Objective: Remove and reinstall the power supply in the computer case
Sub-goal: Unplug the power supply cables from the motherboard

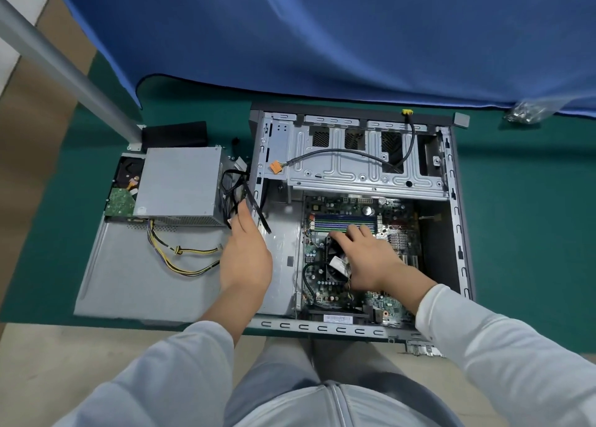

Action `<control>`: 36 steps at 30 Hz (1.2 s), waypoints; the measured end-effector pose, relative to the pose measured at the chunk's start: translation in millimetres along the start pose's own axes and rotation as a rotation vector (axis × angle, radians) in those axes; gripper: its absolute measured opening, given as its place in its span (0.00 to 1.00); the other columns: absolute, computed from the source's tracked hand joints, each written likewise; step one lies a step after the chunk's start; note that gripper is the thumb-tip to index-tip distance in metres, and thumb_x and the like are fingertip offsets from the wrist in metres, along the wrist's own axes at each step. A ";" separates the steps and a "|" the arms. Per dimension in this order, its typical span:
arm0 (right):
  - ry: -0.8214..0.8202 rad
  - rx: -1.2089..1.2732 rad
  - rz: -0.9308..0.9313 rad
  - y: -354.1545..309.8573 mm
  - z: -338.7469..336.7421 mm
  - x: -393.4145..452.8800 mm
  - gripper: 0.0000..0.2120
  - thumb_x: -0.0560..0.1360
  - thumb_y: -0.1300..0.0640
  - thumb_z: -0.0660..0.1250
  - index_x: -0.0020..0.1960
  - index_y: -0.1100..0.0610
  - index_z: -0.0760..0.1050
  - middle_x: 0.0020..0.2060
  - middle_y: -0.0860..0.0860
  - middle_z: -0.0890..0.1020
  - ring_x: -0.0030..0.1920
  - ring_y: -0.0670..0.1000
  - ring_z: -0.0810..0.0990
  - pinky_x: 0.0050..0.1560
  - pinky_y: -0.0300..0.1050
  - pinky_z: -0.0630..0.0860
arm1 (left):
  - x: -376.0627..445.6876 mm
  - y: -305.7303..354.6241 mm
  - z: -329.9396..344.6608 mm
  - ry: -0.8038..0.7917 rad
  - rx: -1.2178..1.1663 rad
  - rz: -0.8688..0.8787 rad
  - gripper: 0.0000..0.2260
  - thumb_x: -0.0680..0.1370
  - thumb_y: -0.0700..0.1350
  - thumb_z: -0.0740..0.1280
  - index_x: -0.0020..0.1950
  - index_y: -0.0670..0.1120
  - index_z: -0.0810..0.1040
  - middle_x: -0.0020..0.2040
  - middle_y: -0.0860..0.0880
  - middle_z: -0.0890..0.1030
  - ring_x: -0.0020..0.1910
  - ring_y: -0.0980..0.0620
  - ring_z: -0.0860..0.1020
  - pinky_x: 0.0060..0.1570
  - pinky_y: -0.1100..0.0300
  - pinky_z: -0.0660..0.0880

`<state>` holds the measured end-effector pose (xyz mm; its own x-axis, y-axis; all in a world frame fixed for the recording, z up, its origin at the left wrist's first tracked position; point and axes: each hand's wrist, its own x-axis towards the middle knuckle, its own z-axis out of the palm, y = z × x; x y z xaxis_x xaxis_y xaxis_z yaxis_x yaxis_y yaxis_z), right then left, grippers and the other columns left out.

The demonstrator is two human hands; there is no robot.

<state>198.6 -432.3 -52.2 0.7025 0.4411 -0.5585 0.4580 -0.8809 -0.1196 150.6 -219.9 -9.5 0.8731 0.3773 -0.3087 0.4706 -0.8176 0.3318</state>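
Grey power supply (180, 184), one, beside one open case (354, 168); two hands inside.

power supply (180, 184): grey box, flat, outside | computer case (458, 233): open, left

The computer case (354, 213) is lying open on the green mat (522, 233) while the left hand (246, 252) is touching black cables (233, 191) at its left wall, the right hand (367, 259) is resting on the fan (335, 259) inside, and the power supply (180, 186) is sitting outside on the side panel (135, 281).
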 end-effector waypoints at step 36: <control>-0.082 -0.059 0.021 3.3 -0.7 4.9 0.50 0.60 0.45 0.76 0.72 0.49 0.50 0.63 0.53 0.64 0.62 0.57 0.65 0.38 0.46 0.70 | 4.0 -4.6 7.4 0.022 0.008 -0.005 0.38 0.74 0.31 0.62 0.78 0.44 0.44 0.74 0.43 0.61 0.52 0.41 0.75 0.39 0.53 0.73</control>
<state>203.9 -432.9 -54.7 0.6664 0.4055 -0.6257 0.4767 -0.8770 -0.0605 151.0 -217.9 -18.8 0.8733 0.3912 -0.2904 0.4743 -0.8189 0.3230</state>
